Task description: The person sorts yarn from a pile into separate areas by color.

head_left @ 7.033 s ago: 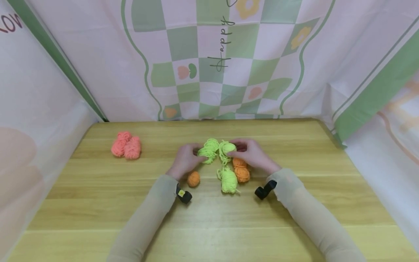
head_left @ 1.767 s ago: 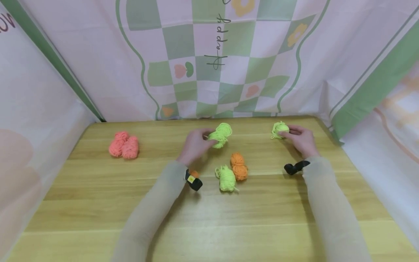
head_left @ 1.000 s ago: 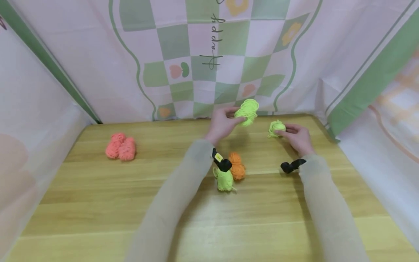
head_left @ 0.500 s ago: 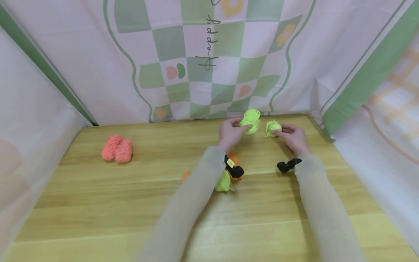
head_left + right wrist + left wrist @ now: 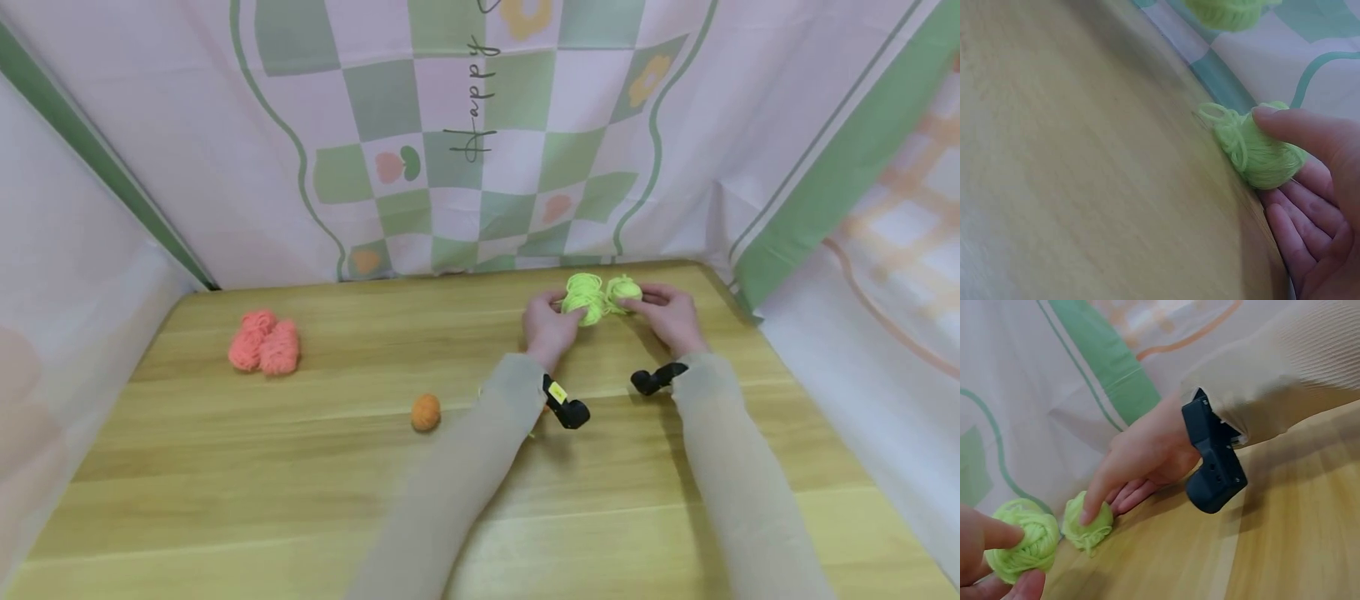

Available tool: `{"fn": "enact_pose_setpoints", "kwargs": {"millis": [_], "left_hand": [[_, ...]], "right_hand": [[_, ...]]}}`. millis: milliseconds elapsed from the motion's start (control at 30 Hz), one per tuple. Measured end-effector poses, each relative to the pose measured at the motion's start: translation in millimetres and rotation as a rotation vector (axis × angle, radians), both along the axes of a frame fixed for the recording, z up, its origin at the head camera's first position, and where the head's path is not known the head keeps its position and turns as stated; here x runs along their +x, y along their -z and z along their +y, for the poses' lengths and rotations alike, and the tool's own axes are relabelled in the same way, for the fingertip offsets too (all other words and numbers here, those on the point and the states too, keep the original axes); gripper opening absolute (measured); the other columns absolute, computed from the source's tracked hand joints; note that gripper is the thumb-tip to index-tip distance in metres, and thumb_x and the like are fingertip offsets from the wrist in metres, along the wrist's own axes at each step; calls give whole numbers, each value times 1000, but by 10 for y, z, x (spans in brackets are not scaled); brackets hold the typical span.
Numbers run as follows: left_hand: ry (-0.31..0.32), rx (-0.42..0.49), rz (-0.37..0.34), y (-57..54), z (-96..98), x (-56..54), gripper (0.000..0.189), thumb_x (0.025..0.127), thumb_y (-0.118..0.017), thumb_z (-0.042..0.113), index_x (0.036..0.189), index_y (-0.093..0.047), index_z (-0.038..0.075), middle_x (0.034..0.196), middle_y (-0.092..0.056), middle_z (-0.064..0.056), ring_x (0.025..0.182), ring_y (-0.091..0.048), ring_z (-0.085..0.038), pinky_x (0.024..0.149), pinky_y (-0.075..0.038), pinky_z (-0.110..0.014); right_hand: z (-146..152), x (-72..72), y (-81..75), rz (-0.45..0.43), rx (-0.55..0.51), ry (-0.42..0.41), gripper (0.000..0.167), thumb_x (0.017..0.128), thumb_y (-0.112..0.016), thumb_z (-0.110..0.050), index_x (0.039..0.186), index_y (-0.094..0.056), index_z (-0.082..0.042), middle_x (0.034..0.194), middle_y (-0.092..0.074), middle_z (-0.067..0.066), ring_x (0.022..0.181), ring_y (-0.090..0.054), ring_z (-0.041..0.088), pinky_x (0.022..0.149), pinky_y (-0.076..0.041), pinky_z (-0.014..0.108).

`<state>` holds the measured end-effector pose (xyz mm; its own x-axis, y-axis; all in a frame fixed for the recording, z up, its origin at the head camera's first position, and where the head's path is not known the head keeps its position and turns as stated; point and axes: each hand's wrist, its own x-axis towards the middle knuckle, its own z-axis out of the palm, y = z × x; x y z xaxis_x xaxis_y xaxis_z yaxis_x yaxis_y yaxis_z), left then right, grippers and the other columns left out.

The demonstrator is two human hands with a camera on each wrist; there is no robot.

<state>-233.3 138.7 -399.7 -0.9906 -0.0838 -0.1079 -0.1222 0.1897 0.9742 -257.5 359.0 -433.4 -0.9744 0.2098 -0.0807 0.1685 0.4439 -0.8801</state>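
Observation:
At the back right of the table, my left hand (image 5: 551,329) pinches a loose yellow-green yarn skein (image 5: 583,298) between thumb and fingers. Just right of it, my right hand (image 5: 672,319) grips a smaller yellow-green yarn ball (image 5: 622,292), its thumb on top in the right wrist view. The two bundles sit side by side in the head view. In the left wrist view the held skein (image 5: 1025,540) appears nearer than the yarn ball (image 5: 1085,524). My left forearm covers almost all of another yellow-green bundle and an orange one on the table.
A small orange yarn ball (image 5: 426,412) lies left of my left forearm. Coral-pink yarn bundles (image 5: 264,342) rest at the back left of the wooden table (image 5: 225,475). A printed cloth (image 5: 450,100) hangs behind the table's back edge, with more cloth at both sides.
My left hand has carried its skein rightward, then lowered it next to the right hand's yarn ball. The right hand has barely moved lately. Earlier, both hands were near the table's middle.

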Motion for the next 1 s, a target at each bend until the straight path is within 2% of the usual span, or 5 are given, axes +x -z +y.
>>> {"fn": "enact_pose_setpoints", "kwargs": {"millis": [300,400,800,900,1000], "left_hand": [[-2,-82,-40,140,136,62,42,86,-79,5,126,-70,12,97,-68,0,87,-61,-12,77,-52,-27],[15,-90,-39,162,168,83,49,84,-80,4,130,-67,14,103,-66,0,91,-60,-12,81,-52,-27],[315,42,-57,218,211,100,73,88,-80,9,152,-46,11,141,-58,-10,119,-62,-20,95,-51,-26],[350,66,-55,238,208,89,79,89,-80,11,156,-37,9,147,-53,-12,123,-60,-21,98,-50,-25],[330,55,-35,225,197,96,83,89,-81,17,157,-35,8,149,-50,-12,124,-58,-21,101,-48,-27]], "right_hand": [[-2,-5,14,-1,-1,4,86,87,-80,-46,151,-44,-2,147,-51,22,134,-47,35,113,-36,46],[6,-13,20,1,-6,5,87,87,-81,-47,151,-45,-2,147,-51,22,135,-47,34,114,-36,46],[13,-21,33,2,-7,24,80,89,-78,-45,150,-47,-2,146,-52,22,132,-50,33,112,-39,43],[17,-17,36,7,-26,17,83,89,-78,-47,151,-46,-3,146,-52,21,133,-49,32,112,-39,43],[28,-20,35,15,-45,14,85,87,-79,-48,151,-46,-3,147,-52,20,134,-49,31,113,-37,43]]}}
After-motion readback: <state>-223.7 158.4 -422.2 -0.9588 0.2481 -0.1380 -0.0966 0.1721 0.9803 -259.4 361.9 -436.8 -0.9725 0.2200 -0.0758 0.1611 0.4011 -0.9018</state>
